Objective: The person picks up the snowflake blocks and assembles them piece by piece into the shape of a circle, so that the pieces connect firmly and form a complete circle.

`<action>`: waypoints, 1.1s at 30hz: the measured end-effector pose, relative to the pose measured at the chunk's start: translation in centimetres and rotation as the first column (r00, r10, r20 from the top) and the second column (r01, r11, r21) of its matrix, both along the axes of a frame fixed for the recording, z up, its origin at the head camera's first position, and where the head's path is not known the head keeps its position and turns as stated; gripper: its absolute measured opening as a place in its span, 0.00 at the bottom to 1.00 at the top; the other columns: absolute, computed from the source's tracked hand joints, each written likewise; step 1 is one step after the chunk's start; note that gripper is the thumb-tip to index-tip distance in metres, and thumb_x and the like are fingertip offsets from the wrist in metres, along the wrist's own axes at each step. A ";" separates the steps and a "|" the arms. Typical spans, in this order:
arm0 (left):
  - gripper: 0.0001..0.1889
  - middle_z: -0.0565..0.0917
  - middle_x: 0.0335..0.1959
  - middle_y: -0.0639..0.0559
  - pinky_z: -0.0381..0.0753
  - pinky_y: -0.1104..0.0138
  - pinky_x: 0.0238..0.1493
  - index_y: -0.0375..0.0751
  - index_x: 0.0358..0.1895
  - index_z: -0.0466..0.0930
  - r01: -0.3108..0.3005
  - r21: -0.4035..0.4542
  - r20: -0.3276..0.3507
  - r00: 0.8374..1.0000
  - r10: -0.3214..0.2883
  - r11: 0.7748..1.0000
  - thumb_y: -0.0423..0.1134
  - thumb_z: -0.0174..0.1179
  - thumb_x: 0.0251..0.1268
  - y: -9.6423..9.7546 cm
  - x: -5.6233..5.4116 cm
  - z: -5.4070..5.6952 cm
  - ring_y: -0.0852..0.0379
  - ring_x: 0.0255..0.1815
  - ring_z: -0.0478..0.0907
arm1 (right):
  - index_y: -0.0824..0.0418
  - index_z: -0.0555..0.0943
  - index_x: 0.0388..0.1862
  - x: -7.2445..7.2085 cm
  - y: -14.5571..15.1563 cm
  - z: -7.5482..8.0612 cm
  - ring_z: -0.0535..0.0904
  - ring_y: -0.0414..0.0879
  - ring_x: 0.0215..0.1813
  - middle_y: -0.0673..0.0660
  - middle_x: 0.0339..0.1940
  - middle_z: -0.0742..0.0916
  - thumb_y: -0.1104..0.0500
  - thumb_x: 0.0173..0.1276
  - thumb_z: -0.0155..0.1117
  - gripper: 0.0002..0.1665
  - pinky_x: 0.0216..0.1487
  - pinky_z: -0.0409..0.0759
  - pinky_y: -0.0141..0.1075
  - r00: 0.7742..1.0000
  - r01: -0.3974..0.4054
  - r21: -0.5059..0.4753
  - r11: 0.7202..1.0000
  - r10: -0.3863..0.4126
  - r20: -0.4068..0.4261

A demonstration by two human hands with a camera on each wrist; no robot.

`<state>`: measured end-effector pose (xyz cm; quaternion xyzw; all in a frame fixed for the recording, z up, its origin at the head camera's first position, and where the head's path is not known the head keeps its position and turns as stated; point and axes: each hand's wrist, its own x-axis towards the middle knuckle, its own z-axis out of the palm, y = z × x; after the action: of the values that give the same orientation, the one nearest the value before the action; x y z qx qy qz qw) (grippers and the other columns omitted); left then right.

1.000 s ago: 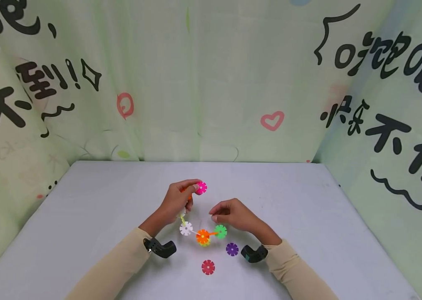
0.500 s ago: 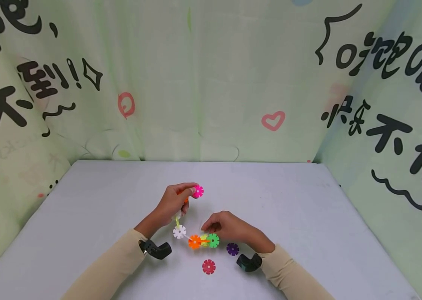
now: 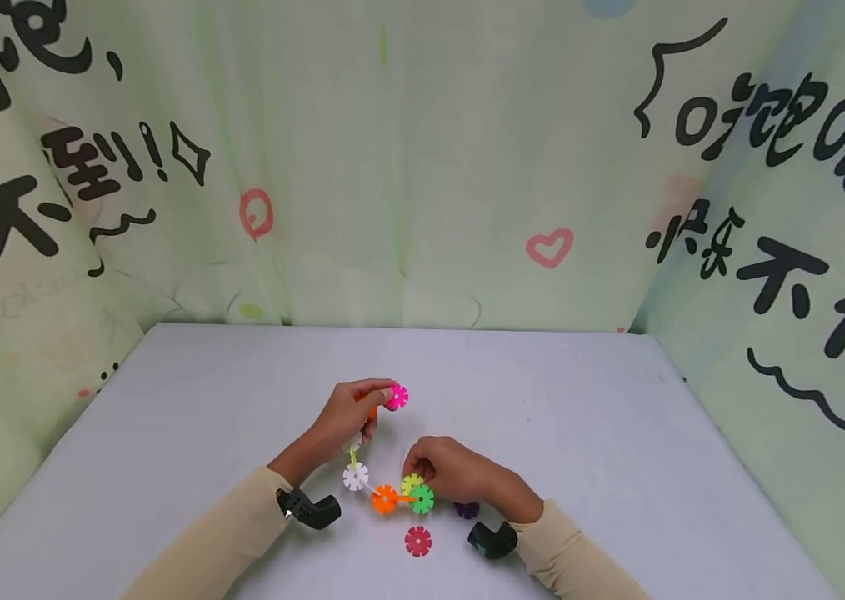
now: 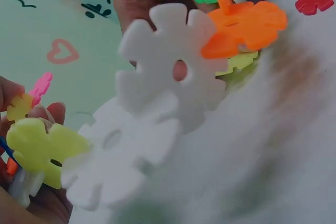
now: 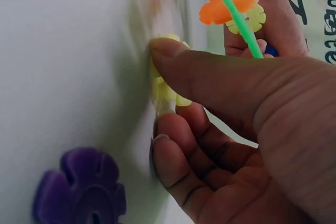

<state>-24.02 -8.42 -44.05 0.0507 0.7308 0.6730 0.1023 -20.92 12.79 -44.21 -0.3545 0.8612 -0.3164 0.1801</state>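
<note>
My left hand [image 3: 351, 412] holds a chain of slotted plastic snowflake discs, its fingertips pinching the pink disc [image 3: 397, 397]. Part of the chain is hidden in the palm. Below the hand hang a pale yellow disc [image 4: 44, 148], white discs [image 4: 173, 66], an orange disc [image 3: 385, 499] and, at the end, a green disc [image 3: 422, 500]. Close beside that green end, my right hand [image 3: 452, 469] pinches a loose yellow disc [image 5: 167, 92] between thumb and fingers, low at the tabletop.
A red disc [image 3: 418, 542] lies on the white table [image 3: 242, 375] nearer the person. Beside the right wrist is a purple disc [image 5: 81, 187], partly covered by the hand in the head view. Printed curtains [image 3: 460, 167] stand behind and on both sides.
My right hand has come left and toward the person, down onto the yellow disc. My left hand has shifted slightly toward the person, and the chain's end has swung left and nearer.
</note>
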 end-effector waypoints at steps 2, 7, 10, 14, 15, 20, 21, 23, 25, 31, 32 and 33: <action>0.15 0.80 0.38 0.34 0.69 0.70 0.16 0.43 0.56 0.82 0.002 0.004 0.000 1.000 -0.002 1.000 0.41 0.56 0.71 -0.1 0.1 -0.3 0.57 0.13 0.65 | 0.59 0.81 0.33 0.0 0.1 0.0 0.72 0.37 0.31 0.47 0.28 0.80 0.74 0.61 0.64 0.11 0.35 0.77 0.29 1.000 -0.003 -0.008 1.000 0.003 -0.002; 0.15 0.78 0.37 0.32 0.69 0.70 0.16 0.42 0.56 0.81 0.008 0.014 -0.021 1.000 -0.008 1.000 0.41 0.55 0.72 0.0 0.0 -0.6 0.57 0.13 0.65 | 0.57 0.84 0.31 -0.5 0.8 0.5 0.74 0.38 0.29 0.45 0.25 0.81 0.67 0.63 0.69 0.05 0.34 0.77 0.31 0.999 0.037 -0.035 0.999 -0.037 0.016; 0.16 0.79 0.39 0.34 0.70 0.70 0.16 0.42 0.59 0.80 0.009 0.017 -0.020 1.000 -0.009 1.000 0.41 0.54 0.73 0.2 0.0 -0.7 0.56 0.13 0.66 | 0.59 0.85 0.36 -0.8 1.2 0.9 0.75 0.39 0.31 0.44 0.27 0.82 0.66 0.63 0.69 0.03 0.36 0.78 0.32 0.997 0.070 -0.075 0.995 -0.071 -0.005; 0.19 0.79 0.42 0.35 0.70 0.71 0.16 0.43 0.63 0.77 0.015 0.030 -0.009 1.000 -0.014 0.999 0.41 0.53 0.73 0.5 0.0 -0.7 0.57 0.13 0.66 | 0.62 0.85 0.42 -1.1 1.6 1.4 0.77 0.40 0.34 0.46 0.31 0.83 0.67 0.64 0.67 0.08 0.39 0.79 0.32 0.989 0.113 -0.143 0.983 -0.125 -0.075; 0.19 0.79 0.42 0.34 0.70 0.71 0.16 0.43 0.64 0.76 0.020 0.032 -0.010 1.000 -0.019 0.999 0.40 0.53 0.73 0.6 0.0 -0.7 0.57 0.13 0.65 | 0.62 0.85 0.42 -1.2 1.7 1.5 0.78 0.40 0.34 0.46 0.31 0.84 0.67 0.64 0.67 0.08 0.39 0.79 0.33 0.987 0.126 -0.161 0.979 -0.140 -0.081; 0.19 0.77 0.41 0.31 0.69 0.70 0.16 0.40 0.63 0.76 0.045 0.037 -0.014 0.999 -0.044 0.998 0.40 0.53 0.74 1.0 0.2 -0.7 0.57 0.13 0.64 | 0.59 0.84 0.37 -1.4 1.9 1.9 0.79 0.41 0.34 0.47 0.33 0.85 0.66 0.64 0.67 0.04 0.38 0.80 0.33 0.974 0.194 -0.218 0.957 -0.215 -0.077; 0.19 0.77 0.41 0.32 0.69 0.70 0.17 0.40 0.63 0.76 0.045 0.035 -0.016 0.999 -0.045 0.998 0.40 0.53 0.74 1.1 0.3 -0.7 0.57 0.13 0.65 | 0.59 0.84 0.36 -1.5 1.9 2.0 0.79 0.41 0.34 0.47 0.32 0.85 0.66 0.64 0.68 0.04 0.38 0.80 0.33 0.970 0.207 -0.226 0.952 -0.230 -0.078; 0.19 0.79 0.41 0.34 0.69 0.71 0.17 0.40 0.63 0.76 0.043 0.033 -0.014 0.999 -0.043 0.999 0.41 0.53 0.74 1.3 0.3 -0.7 0.57 0.13 0.65 | 0.60 0.84 0.36 -1.6 1.9 2.0 0.80 0.42 0.34 0.48 0.32 0.84 0.66 0.64 0.68 0.04 0.38 0.81 0.33 0.963 0.231 -0.247 0.941 -0.257 -0.080; 0.19 0.80 0.41 0.38 0.70 0.71 0.17 0.40 0.63 0.76 0.036 0.031 -0.010 0.999 -0.036 0.999 0.42 0.54 0.74 1.4 0.3 -0.7 0.57 0.13 0.65 | 0.61 0.84 0.39 -1.7 2.0 1.9 0.80 0.42 0.34 0.49 0.32 0.84 0.66 0.64 0.68 0.05 0.38 0.81 0.33 0.956 0.248 -0.270 0.930 -0.281 -0.088; 0.19 0.82 0.39 0.45 0.71 0.72 0.17 0.41 0.63 0.76 0.013 0.019 0.012 1.000 -0.013 1.000 0.43 0.54 0.74 1.9 0.3 -0.8 0.57 0.13 0.67 | 0.66 0.83 0.46 -2.2 2.4 1.7 0.83 0.44 0.33 0.51 0.32 0.86 0.68 0.64 0.66 0.11 0.37 0.82 0.33 0.943 0.271 -0.347 0.898 -0.320 -0.090; 0.19 0.82 0.39 0.45 0.71 0.72 0.17 0.41 0.63 0.76 0.009 0.016 0.015 1.000 -0.009 1.000 0.43 0.53 0.74 2.0 0.3 -0.7 0.57 0.13 0.67 | 0.65 0.83 0.45 -2.2 2.5 1.7 0.83 0.45 0.33 0.51 0.32 0.86 0.69 0.64 0.66 0.10 0.36 0.82 0.34 0.941 0.275 -0.356 0.893 -0.326 -0.089; 0.19 0.82 0.39 0.45 0.71 0.72 0.16 0.41 0.63 0.76 0.005 0.017 0.018 1.000 -0.005 1.000 0.43 0.53 0.74 2.0 0.3 -0.7 0.57 0.13 0.67 | 0.65 0.83 0.44 -2.3 2.5 1.7 0.83 0.44 0.32 0.51 0.32 0.86 0.69 0.65 0.66 0.09 0.36 0.82 0.34 0.939 0.280 -0.360 0.890 -0.332 -0.090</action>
<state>-23.69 -6.39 -44.77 0.0473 0.7240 0.6793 0.1100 -23.18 15.28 -42.49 -0.2624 0.8493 -0.4581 -0.0012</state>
